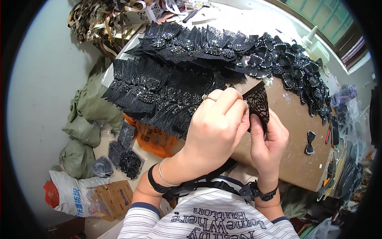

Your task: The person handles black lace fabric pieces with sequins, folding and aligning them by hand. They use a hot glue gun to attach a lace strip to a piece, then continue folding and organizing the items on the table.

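Note:
A black openwork lace piece (258, 101) is held up over the near part of the table, its point upward. My right hand (270, 139) grips its lower edge between thumb and fingers. Against the left edge of the lace, my left hand (217, 123) is closed in a pinch; what lies between its fingertips is hidden. Just beyond and left of the hands lie overlapping black lace pieces with beaded trim (155, 93). A second row of beaded black lace (191, 44) stretches behind them.
Black bows with shiny stones (290, 65) are heaped at the back right of the brown tabletop (294, 159). One loose bow (309, 142) lies near the right edge. A white bottle (309, 38) stands at the back. Green sacks (77, 159) sit on the floor at left.

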A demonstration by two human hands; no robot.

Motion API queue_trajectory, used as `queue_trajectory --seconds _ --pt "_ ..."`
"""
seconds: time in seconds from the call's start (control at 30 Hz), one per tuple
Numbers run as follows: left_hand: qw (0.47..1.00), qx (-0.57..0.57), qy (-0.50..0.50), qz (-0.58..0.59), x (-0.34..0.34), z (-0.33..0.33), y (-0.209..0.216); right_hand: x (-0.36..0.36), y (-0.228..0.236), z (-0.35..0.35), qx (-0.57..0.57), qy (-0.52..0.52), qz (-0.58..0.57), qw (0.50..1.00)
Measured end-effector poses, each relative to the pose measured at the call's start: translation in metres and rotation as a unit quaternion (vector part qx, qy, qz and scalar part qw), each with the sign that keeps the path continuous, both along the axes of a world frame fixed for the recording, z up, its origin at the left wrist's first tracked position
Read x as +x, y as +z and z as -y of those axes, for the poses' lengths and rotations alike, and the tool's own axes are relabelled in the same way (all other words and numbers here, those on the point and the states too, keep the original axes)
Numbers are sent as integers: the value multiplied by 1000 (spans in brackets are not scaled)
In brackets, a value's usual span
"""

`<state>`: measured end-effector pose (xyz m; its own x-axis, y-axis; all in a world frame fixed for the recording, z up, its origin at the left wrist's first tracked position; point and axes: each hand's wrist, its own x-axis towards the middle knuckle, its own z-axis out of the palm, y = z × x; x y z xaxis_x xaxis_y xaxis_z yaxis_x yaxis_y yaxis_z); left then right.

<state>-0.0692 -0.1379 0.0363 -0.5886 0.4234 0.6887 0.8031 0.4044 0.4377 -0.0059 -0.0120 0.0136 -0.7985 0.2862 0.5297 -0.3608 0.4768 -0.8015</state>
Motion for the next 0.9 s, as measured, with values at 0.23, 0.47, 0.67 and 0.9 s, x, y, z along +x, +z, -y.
queue_trajectory --seconds 0.23,0.47,0.67,0.9 --pt "966 165 -71 186 -6 4 -9 8 3 0 -231 43 71 969" --pt "795 336 -158 479 -15 21 6 1 0 -12 -76 44 100 991" --pt "632 595 -237 436 -60 81 23 -6 3 -28 -100 108 166 975" --pt "870 487 1 83 -79 184 39 -48 42 -67 -68 110 224 966"
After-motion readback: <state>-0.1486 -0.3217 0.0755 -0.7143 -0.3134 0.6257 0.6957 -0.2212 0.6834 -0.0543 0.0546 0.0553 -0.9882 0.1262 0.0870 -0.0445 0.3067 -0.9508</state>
